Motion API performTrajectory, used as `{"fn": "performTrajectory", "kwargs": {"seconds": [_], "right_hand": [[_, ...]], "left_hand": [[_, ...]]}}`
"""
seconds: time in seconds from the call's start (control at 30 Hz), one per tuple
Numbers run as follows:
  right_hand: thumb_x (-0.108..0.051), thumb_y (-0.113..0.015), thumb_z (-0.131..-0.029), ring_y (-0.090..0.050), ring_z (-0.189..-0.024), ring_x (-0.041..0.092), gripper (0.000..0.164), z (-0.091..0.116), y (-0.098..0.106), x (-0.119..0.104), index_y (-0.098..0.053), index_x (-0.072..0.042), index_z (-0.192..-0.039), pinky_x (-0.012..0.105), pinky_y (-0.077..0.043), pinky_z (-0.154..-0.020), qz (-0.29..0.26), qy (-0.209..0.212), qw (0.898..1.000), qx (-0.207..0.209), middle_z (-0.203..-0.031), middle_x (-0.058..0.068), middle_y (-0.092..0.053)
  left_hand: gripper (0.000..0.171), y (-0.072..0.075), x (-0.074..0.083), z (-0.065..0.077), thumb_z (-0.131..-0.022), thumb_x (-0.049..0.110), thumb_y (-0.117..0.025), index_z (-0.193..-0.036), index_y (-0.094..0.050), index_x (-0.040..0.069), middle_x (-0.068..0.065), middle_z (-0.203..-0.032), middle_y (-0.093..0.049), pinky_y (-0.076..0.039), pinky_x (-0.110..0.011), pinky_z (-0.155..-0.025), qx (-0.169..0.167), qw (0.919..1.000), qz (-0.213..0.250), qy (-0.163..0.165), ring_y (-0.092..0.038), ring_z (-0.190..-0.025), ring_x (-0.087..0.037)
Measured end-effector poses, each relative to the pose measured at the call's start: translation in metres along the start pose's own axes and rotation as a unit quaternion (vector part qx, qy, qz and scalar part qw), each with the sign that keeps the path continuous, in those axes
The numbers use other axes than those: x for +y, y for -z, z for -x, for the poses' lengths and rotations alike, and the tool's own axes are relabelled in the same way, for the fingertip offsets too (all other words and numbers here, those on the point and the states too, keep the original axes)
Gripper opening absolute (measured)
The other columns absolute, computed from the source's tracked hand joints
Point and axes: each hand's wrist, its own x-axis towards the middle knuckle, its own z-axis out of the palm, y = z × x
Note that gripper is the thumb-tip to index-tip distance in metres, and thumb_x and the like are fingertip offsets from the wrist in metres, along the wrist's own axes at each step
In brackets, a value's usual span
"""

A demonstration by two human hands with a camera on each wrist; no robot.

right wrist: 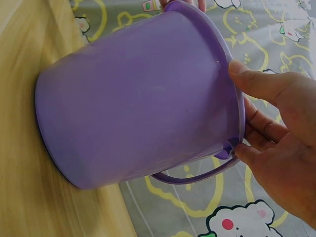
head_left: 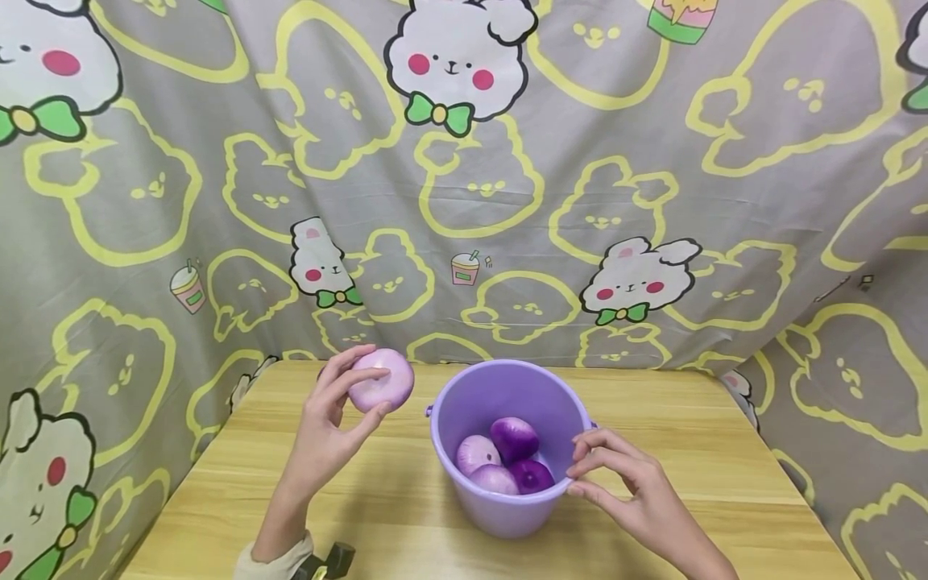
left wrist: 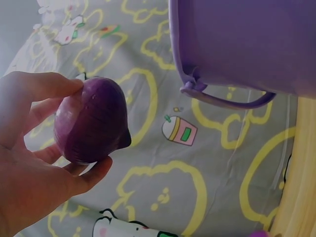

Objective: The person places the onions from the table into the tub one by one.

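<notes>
Left hand (head_left: 332,427) holds an onion (head_left: 387,389) just beside the purple bucket (head_left: 507,519), right hand (head_left: 634,487) grips its rim (head_left: 502,499), four more onions (head_left: 515,439) inside!

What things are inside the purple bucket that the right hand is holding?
Inside the bucket, four onions can be seen. They and the near wall cover part of the bottom, so whether anything lies beneath them cannot be seen.

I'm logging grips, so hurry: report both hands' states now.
Left hand: holding a purple onion.
Right hand: holding the purple bucket by its rim.
</notes>
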Motion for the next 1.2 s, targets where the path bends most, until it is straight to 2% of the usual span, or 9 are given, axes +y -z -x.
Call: {"fn": "performTrajectory", "kwargs": {"seconds": [0.33, 0.73, 1.2], "right_hand": [[0.025, -0.082, -0.061, -0.059, -0.116, 0.017, 0.054, 0.000, 0.000, 0.000, -0.073, -0.011, -0.100, 0.024, -0.048, -0.105, 0.004, -0.001, 1.000, 0.002, -0.108, 0.007, -0.063], [0.025, -0.082, -0.063, -0.059, -0.118, 0.018, 0.052, -0.001, 0.000, 0.001, -0.073, -0.010, -0.100, 0.025, -0.048, -0.105, -0.002, -0.005, 1.000, 0.001, -0.109, 0.008, -0.064], [0.024, -0.082, -0.063, -0.059, -0.116, 0.017, 0.051, -0.001, 0.000, -0.001, -0.073, -0.010, -0.100, 0.025, -0.048, -0.105, -0.003, -0.004, 1.000, 0.001, -0.108, 0.008, -0.063]], "left_hand": [[0.045, -0.007, -0.001, 0.001, -0.079, -0.020, -0.075, -0.119, -0.070, 0.001, -0.021, -0.147, -0.046, -0.046, -0.029, -0.110, -0.005, 0.9999, 0.012, -0.007, -0.044, -0.137, -0.034], [0.047, -0.019, 0.002, -0.001, -0.077, -0.022, -0.075, -0.119, -0.070, -0.001, -0.026, -0.146, -0.046, -0.044, -0.032, -0.112, -0.005, 0.9981, 0.035, -0.051, -0.044, -0.136, -0.039], [0.046, -0.034, 0.004, 0.001, -0.079, -0.020, -0.076, -0.119, -0.070, 0.000, -0.025, -0.146, -0.047, -0.042, -0.035, -0.114, -0.012, 0.9979, 0.047, -0.044, -0.043, -0.137, -0.041]]}}
